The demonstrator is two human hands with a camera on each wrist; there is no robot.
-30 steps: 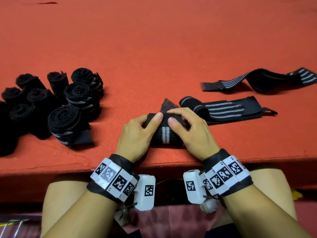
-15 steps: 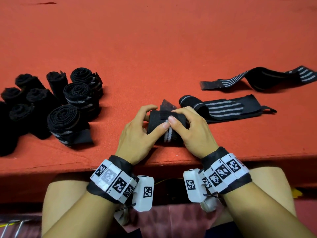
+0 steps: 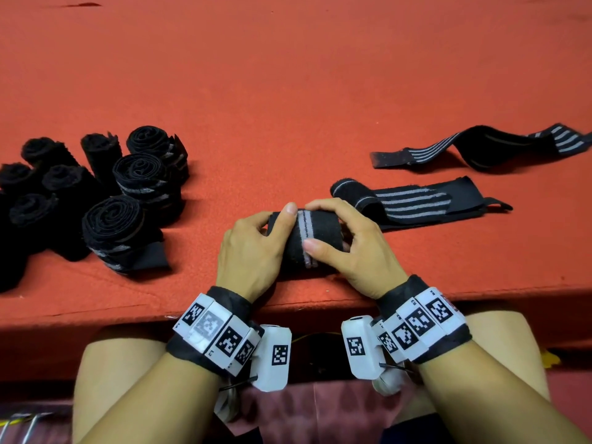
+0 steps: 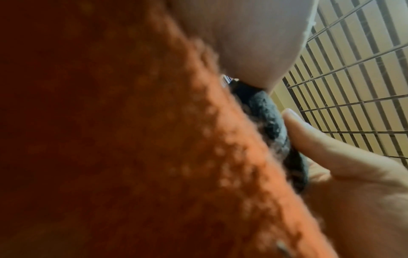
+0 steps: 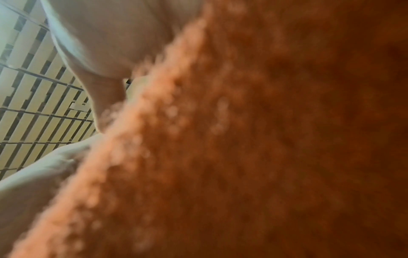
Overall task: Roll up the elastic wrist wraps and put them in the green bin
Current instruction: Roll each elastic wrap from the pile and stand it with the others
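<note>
A black rolled wrist wrap (image 3: 315, 241) with a pale stripe lies near the front edge of the red felt table (image 3: 288, 91). My left hand (image 3: 256, 241) grips its left end with the thumb laid on top. My right hand (image 3: 346, 248) grips its right end, fingers curled over the far side and thumb on the stripe. In the left wrist view the thumb presses on the dark wrap (image 4: 273, 125) against the red felt. The right wrist view is mostly blurred red felt. No green bin is in view.
Several rolled black wraps (image 3: 121, 200) stand in a cluster at the left. A half-rolled striped wrap (image 3: 413, 203) lies just right of my hands, and a flat one (image 3: 480, 149) lies farther back right. The table edge (image 3: 288, 302) runs under my wrists.
The wrap has been turned between both hands, so the loose pointed tail is wound in and the stripe faces up. The left thumb moved from the front onto the top.
</note>
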